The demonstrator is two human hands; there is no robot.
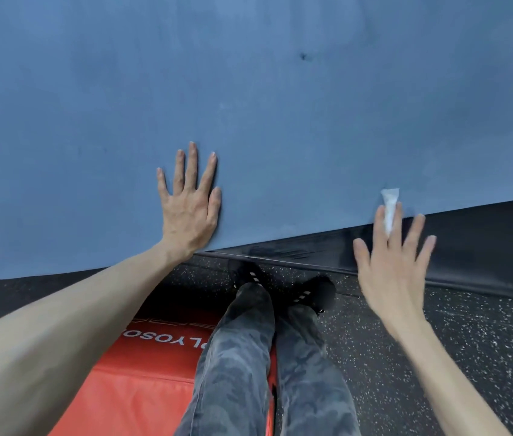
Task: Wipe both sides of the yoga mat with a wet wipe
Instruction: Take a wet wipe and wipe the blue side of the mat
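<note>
Head view, yoga mat: the blue yoga mat fills the upper part of the picture; its near edge runs as a slanted line, lower at the left and higher at the right.
Head view, surface under the mat: a black padded surface shows below the mat's edge on the right; whether it is a bench or another mat I cannot tell.
Head view, left hand: the left hand lies flat on the mat just inside the near edge, fingers straight and spread, holding nothing.
Head view, right hand: the right hand is at the mat's edge, fingers almost straight; the wet wipe, folded to a narrow white strip, seems held between two fingers, its tip on the mat.
Head view, key relation: the unwiped blue area lies ahead and to the left of the wipe, so I judge the next stroke goes forward or sideways along the edge; the right hand is the nearer one to do it, while the left steadies the mat.
Head view, floor: a dark speckled floor, the person's legs in camouflage trousers and dark shoes.
Head view, writing: a red pad carries white letters, seen upside down, reading about "LYOSO"; the rest is hidden.
</note>
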